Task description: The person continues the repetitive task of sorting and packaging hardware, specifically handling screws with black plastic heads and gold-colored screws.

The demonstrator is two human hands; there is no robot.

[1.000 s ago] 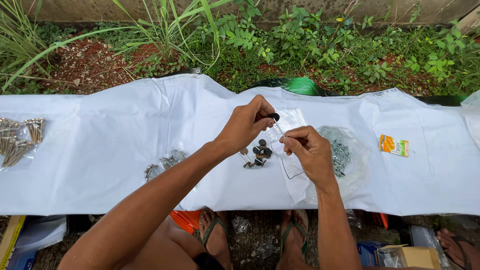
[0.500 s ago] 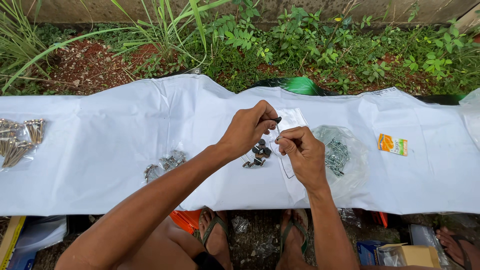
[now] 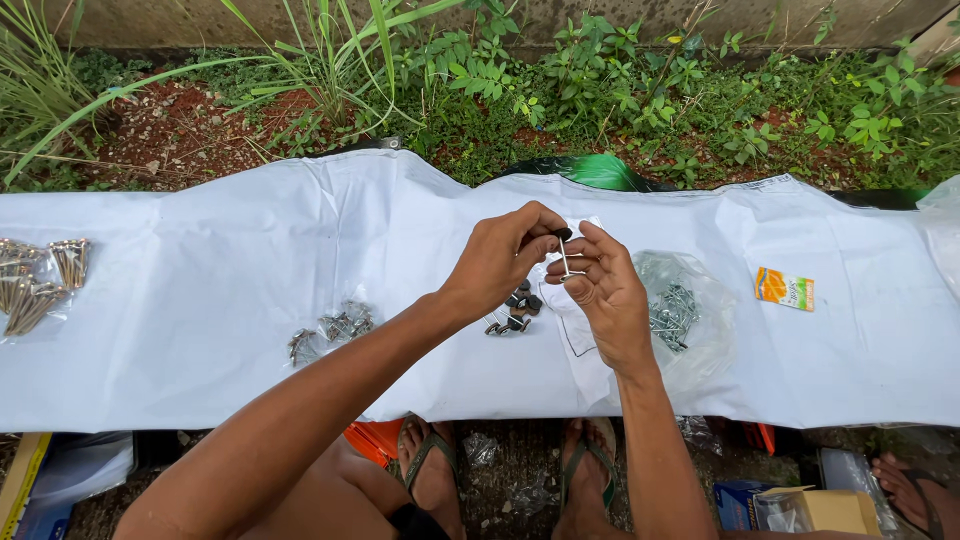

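- Both hands are raised just above a white sheet (image 3: 200,330) spread over a long bench, w/ weeds and red soil behind; sandalled feet are seen below the sheet's near edge.
- A dark-capped nail (image 3: 563,250) is pinched at its cap by the left hand (image 3: 500,262), thumb and forefinger closed on it; remaining fingers are curled, nothing else held.
- The nail's thin shank is met from below by the right hand (image 3: 603,290); fingertips are closed lightly on it, and a small clear plastic bag (image 3: 572,315) appears to be held in the same hand, though how firmly can't be told.
- Step judged in hand: single nail being fed into, or lined up w/, the small bag's mouth; the nail is between the two hands, not yet released.
- Next move, as judged, calls for the bag mouth to be kept open and the shank guided straight in; thin film could be snagged by the point.
- Directly beneath the hands a loose pile of capped nails (image 3: 512,312) lies on the sheet.
- Nearby: a bag of small fasteners (image 3: 335,328) to the left; a clear bag of grey screws (image 3: 675,312) just right; long nails in a bag (image 3: 38,285) at far left; an orange packet (image 3: 785,289) well apart at right.
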